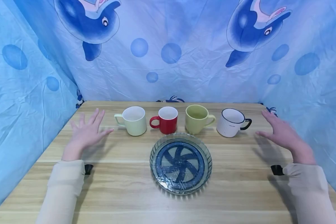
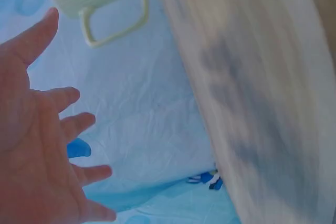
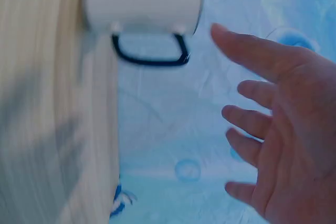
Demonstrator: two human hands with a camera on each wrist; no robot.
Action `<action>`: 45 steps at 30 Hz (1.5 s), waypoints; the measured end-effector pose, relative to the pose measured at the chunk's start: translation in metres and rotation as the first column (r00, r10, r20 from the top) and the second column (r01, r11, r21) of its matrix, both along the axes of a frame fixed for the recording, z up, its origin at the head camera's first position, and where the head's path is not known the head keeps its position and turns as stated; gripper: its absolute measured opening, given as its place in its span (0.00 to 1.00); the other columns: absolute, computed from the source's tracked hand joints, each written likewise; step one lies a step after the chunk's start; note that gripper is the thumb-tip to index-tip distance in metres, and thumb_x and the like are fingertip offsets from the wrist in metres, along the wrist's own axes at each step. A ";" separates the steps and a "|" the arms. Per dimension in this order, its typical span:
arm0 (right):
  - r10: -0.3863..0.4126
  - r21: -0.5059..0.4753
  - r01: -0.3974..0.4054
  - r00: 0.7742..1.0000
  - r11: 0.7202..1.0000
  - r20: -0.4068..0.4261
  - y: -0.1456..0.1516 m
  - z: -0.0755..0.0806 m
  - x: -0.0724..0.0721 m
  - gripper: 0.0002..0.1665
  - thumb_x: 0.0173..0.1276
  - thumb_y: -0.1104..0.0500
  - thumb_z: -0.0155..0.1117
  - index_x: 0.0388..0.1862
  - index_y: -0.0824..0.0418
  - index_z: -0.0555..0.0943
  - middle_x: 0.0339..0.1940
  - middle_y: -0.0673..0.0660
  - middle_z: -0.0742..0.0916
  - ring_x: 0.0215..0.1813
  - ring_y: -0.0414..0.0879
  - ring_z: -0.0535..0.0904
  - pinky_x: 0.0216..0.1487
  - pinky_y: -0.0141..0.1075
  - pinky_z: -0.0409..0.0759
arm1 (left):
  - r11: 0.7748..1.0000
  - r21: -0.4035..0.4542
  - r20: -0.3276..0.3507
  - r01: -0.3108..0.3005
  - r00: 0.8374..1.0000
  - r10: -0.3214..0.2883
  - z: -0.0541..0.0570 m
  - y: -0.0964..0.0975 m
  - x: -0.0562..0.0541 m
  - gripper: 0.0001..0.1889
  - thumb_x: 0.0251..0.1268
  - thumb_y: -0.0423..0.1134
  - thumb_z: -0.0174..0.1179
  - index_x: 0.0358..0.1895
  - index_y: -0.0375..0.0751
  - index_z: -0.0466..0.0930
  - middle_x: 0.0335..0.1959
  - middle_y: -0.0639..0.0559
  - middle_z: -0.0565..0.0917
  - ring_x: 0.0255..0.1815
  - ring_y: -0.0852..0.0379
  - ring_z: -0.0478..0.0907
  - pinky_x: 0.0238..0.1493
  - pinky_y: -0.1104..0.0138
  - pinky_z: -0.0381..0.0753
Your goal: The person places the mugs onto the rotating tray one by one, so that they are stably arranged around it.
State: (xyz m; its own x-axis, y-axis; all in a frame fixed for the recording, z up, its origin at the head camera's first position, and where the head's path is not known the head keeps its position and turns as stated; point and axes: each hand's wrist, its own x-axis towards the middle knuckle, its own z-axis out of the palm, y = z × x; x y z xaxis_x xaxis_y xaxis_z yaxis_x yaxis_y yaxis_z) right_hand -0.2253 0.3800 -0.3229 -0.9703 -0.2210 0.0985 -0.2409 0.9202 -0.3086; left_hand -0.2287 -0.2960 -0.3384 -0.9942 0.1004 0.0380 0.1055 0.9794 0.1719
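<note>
Four mugs stand in a row toward the back of the table. My left hand [image 1: 86, 133], fingers spread and holding nothing, hovers left of the pale green mug [image 1: 135, 121], whose handle points toward it. To the right of that mug come a red mug [image 1: 168, 120] with a white inside and an olive-green mug [image 1: 195, 119]. Last is a white mug [image 1: 230, 123] with a dark rim and black handle. My right hand [image 1: 285, 133] is raised beside it, fingers extended with nothing in them; the right wrist view shows the black handle [image 3: 152, 61] near the thumb.
A round clear glass dish [image 1: 208, 168] with a fluted rim sits at the table's middle, in front of the mugs. Blue curtains [image 1: 168, 84] printed with dolphins enclose the wooden table [image 1: 123, 193] at the back and sides.
</note>
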 end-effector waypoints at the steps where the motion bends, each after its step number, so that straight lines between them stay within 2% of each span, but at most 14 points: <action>1: 0.003 -0.039 -0.003 1.000 0.999 -0.006 -0.004 0.002 0.002 0.54 0.68 0.43 0.62 0.80 0.59 0.42 0.79 0.68 0.51 0.76 0.72 0.45 0.67 0.74 0.48 | 0.999 0.035 0.005 0.005 1.000 -0.006 0.001 0.000 0.000 0.48 0.67 0.71 0.40 0.78 0.51 0.29 0.80 0.43 0.32 0.72 0.19 0.26 0.59 0.21 0.19; 3: 0.003 -0.112 -0.006 1.000 0.994 -0.021 -0.011 0.004 0.007 0.50 0.68 0.45 0.62 0.79 0.58 0.48 0.77 0.70 0.59 0.73 0.74 0.54 0.66 0.69 0.57 | 0.994 0.109 0.012 0.025 1.000 -0.027 0.003 0.000 -0.001 0.47 0.68 0.69 0.42 0.78 0.49 0.30 0.80 0.42 0.35 0.73 0.20 0.31 0.63 0.23 0.27; 5: -0.005 -0.171 -0.004 0.999 0.985 -0.052 -0.020 0.006 0.014 0.44 0.69 0.46 0.62 0.78 0.56 0.56 0.73 0.67 0.69 0.70 0.71 0.62 0.68 0.50 0.69 | 0.982 0.183 0.012 0.055 0.998 -0.058 0.004 -0.001 -0.003 0.47 0.70 0.66 0.45 0.78 0.44 0.33 0.79 0.37 0.40 0.75 0.22 0.37 0.68 0.26 0.34; 7: -0.004 -0.234 -0.014 0.997 0.972 -0.076 -0.028 0.006 0.019 0.39 0.69 0.48 0.62 0.75 0.55 0.62 0.68 0.62 0.76 0.69 0.53 0.72 0.62 0.29 0.75 | 0.964 0.253 0.009 0.087 0.996 -0.092 0.006 0.000 -0.005 0.46 0.71 0.63 0.46 0.78 0.38 0.37 0.78 0.33 0.44 0.75 0.25 0.41 0.72 0.31 0.40; 10: 0.008 -0.329 -0.038 0.996 0.944 -0.091 -0.038 0.006 0.024 0.33 0.69 0.51 0.63 0.72 0.56 0.68 0.61 0.41 0.82 0.58 0.25 0.77 0.45 0.08 0.70 | 0.930 0.352 0.016 0.106 0.993 -0.120 0.007 0.002 -0.009 0.43 0.73 0.58 0.48 0.77 0.32 0.42 0.77 0.30 0.48 0.76 0.28 0.45 0.74 0.36 0.45; 12: 0.021 -0.397 -0.052 0.997 0.917 -0.080 -0.041 0.007 0.026 0.32 0.70 0.53 0.63 0.71 0.57 0.69 0.55 0.30 0.81 0.51 0.13 0.72 0.45 0.09 0.72 | 0.909 0.406 0.030 0.097 0.992 -0.119 0.008 0.005 -0.012 0.42 0.73 0.57 0.48 0.76 0.31 0.44 0.77 0.30 0.49 0.75 0.28 0.47 0.74 0.36 0.49; 14: 0.041 -0.437 -0.069 0.997 0.897 -0.073 -0.043 0.009 0.028 0.31 0.70 0.55 0.62 0.70 0.59 0.69 0.52 0.23 0.78 0.49 0.12 0.72 0.45 0.09 0.73 | 0.884 0.462 0.048 0.078 0.993 -0.112 0.007 0.009 -0.015 0.40 0.74 0.56 0.47 0.76 0.32 0.46 0.77 0.31 0.51 0.75 0.28 0.50 0.73 0.37 0.54; 17: 0.078 -0.465 -0.097 0.995 0.880 -0.061 -0.044 0.012 0.030 0.31 0.70 0.56 0.62 0.70 0.60 0.70 0.53 0.23 0.79 0.51 0.13 0.73 0.45 0.10 0.74 | 0.843 0.534 0.045 0.060 0.994 -0.099 0.003 0.011 -0.019 0.37 0.75 0.55 0.47 0.75 0.32 0.51 0.76 0.32 0.56 0.73 0.29 0.56 0.71 0.40 0.62; 21: 0.131 -0.472 -0.131 0.991 0.872 -0.032 -0.050 0.010 0.032 0.30 0.70 0.57 0.62 0.69 0.63 0.70 0.53 0.25 0.80 0.53 0.14 0.73 0.46 0.12 0.76 | 0.754 0.655 0.068 0.035 0.992 -0.105 0.004 0.012 -0.023 0.33 0.76 0.50 0.47 0.74 0.31 0.53 0.74 0.31 0.58 0.72 0.30 0.58 0.71 0.41 0.64; 25: 0.173 -0.534 -0.137 0.985 0.834 0.017 -0.063 0.002 0.033 0.30 0.71 0.59 0.61 0.69 0.67 0.68 0.53 0.27 0.81 0.53 0.16 0.75 0.47 0.14 0.77 | 0.661 0.750 0.125 -0.008 0.984 -0.130 0.009 0.014 -0.027 0.32 0.77 0.48 0.46 0.75 0.34 0.51 0.75 0.33 0.57 0.75 0.33 0.55 0.72 0.40 0.62; 29: 0.206 -0.582 -0.135 0.977 0.802 0.057 -0.079 -0.006 0.032 0.32 0.71 0.57 0.60 0.71 0.66 0.66 0.60 0.38 0.82 0.55 0.19 0.76 0.50 0.15 0.77 | 0.631 0.775 0.150 -0.035 0.980 -0.130 0.010 0.016 -0.028 0.32 0.76 0.48 0.47 0.76 0.37 0.51 0.76 0.34 0.57 0.75 0.35 0.55 0.72 0.42 0.63; 35: 0.242 -0.584 -0.120 0.961 0.803 0.137 -0.099 -0.024 0.030 0.35 0.71 0.53 0.60 0.73 0.62 0.64 0.69 0.63 0.74 0.58 0.19 0.72 0.54 0.16 0.74 | 0.598 0.798 0.183 -0.065 0.973 -0.138 0.006 0.016 -0.031 0.31 0.77 0.45 0.46 0.76 0.35 0.50 0.76 0.32 0.55 0.75 0.33 0.54 0.71 0.42 0.64; 40: 0.337 -0.646 -0.145 0.923 0.750 0.184 -0.112 -0.041 0.033 0.37 0.70 0.58 0.60 0.74 0.66 0.61 0.71 0.68 0.70 0.62 0.24 0.72 0.57 0.19 0.74 | 0.549 0.830 0.227 -0.103 0.960 -0.162 0.001 0.019 -0.033 0.31 0.78 0.42 0.44 0.76 0.34 0.48 0.76 0.30 0.53 0.74 0.31 0.55 0.71 0.42 0.64; 45: 0.503 -0.699 -0.218 0.833 0.681 0.230 -0.128 -0.052 0.038 0.44 0.68 0.64 0.61 0.76 0.68 0.51 0.75 0.72 0.61 0.72 0.59 0.66 0.64 0.30 0.75 | 0.455 0.875 0.267 -0.165 0.949 -0.170 0.000 0.023 -0.035 0.32 0.78 0.42 0.42 0.77 0.36 0.42 0.78 0.31 0.46 0.76 0.31 0.51 0.73 0.43 0.61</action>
State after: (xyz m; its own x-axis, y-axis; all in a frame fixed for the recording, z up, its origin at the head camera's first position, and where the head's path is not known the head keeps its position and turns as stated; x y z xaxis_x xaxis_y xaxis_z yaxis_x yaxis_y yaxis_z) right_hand -0.1874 0.2521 -0.3752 -0.8104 -0.5859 -0.0024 -0.2439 0.3411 -0.9078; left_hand -0.2635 -0.2730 -0.3382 -0.9699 0.1813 -0.1627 -0.1083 0.2772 0.9547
